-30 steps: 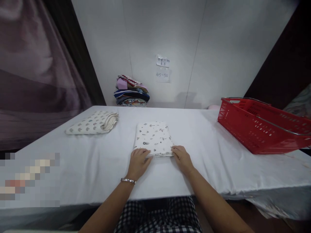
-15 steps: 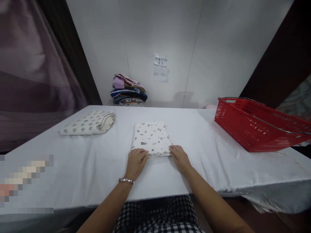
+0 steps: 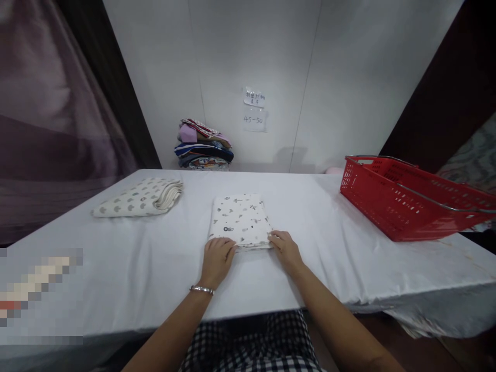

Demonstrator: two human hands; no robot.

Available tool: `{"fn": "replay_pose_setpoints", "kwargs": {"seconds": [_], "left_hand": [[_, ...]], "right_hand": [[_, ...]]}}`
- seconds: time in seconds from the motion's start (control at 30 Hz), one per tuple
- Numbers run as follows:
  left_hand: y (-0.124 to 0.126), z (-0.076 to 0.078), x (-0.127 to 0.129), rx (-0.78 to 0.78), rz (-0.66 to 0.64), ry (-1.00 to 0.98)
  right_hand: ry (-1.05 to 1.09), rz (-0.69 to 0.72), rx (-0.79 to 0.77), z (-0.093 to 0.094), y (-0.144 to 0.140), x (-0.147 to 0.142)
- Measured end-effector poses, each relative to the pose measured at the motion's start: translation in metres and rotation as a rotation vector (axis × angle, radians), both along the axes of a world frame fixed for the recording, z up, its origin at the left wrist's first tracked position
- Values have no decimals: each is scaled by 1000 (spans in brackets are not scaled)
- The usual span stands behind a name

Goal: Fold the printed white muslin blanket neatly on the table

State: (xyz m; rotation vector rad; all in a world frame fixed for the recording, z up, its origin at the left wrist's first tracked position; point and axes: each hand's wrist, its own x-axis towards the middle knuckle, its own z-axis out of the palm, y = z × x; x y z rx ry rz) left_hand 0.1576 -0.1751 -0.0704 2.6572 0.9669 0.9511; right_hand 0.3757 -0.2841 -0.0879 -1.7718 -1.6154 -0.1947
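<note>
A folded white cloth (image 3: pixel 241 219) with small grey and black printed figures lies flat on the table in front of me. My left hand (image 3: pixel 218 258), a silver bracelet on its wrist, grips the near left corner with fingers on top. At the near right corner my right hand (image 3: pixel 285 251) pinches the layered edge between thumb and fingers. Both thumbs sit along the near edge, partly out of sight. Another folded cloth (image 3: pixel 135 199), cream with grey motifs, rests farther to the left, untouched.
A red plastic basket (image 3: pixel 403 206) with metal handles stands on the right of the white-covered table (image 3: pixel 310 206). Behind the table's far edge is a stack of folded fabrics (image 3: pixel 203 147). Paper signs (image 3: pixel 254 120) hang on the wall. A blurred-out patch covers the left front.
Both hands keep their hold on the near corners of the cloth. The view has shifted very slightly; nothing else has visibly moved.
</note>
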Motion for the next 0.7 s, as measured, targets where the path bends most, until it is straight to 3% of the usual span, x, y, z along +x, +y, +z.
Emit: {"fn": "replay_pose_setpoints", "kwargs": {"seconds": [0.1,0.23,0.4,0.57,0.7], "left_hand": [[-6,2,10,63,-81,32],[-15,6,40,92,-180,57],[-20,7,77,52,-166,124],[-21,2,82,15,-112,110],[-23,2,79,-4,-109,102]], "right_hand": [[13,-18,2,-2,1,0],[28,12,32,-1,3,-1],[119,6,61,-2,0,2],[326,-98,134,-5,-7,7],[344,-31,134,-4,-7,5]]}}
